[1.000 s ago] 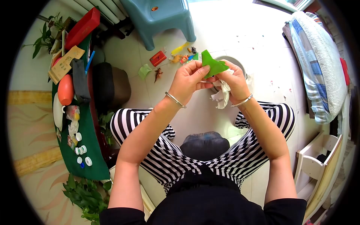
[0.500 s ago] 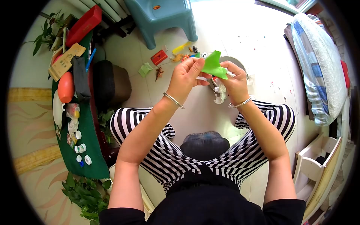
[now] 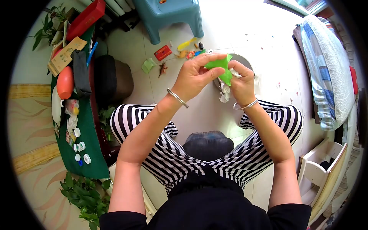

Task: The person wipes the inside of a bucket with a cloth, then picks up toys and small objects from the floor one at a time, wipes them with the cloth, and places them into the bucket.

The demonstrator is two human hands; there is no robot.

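A bright green piece of paper [image 3: 223, 69] is held up between my two hands, above a round bin. My left hand [image 3: 194, 76] pinches its left part, with the fingers over it and the thumb below. Closed fingers of my right hand [image 3: 243, 85] grip the paper's right side, and a crumpled white tissue [image 3: 236, 73] pokes out of that same hand. Below, more crumpled white tissue [image 3: 224, 94] hangs at the bin's near side. The bin [image 3: 251, 66] is partly hidden by my hands.
Small toys, a red packet [image 3: 163, 53] and a light green scrap [image 3: 148, 65] lie on the floor beyond my left hand. A blue stool [image 3: 168, 15] stands at the back. The green-topped table [image 3: 97, 161] on the left carries bottle caps and other objects.
The fingers of my left hand have stretched further over the green paper, and the paper has turned and folded more. My right hand keeps its hold. The view has shifted slightly.
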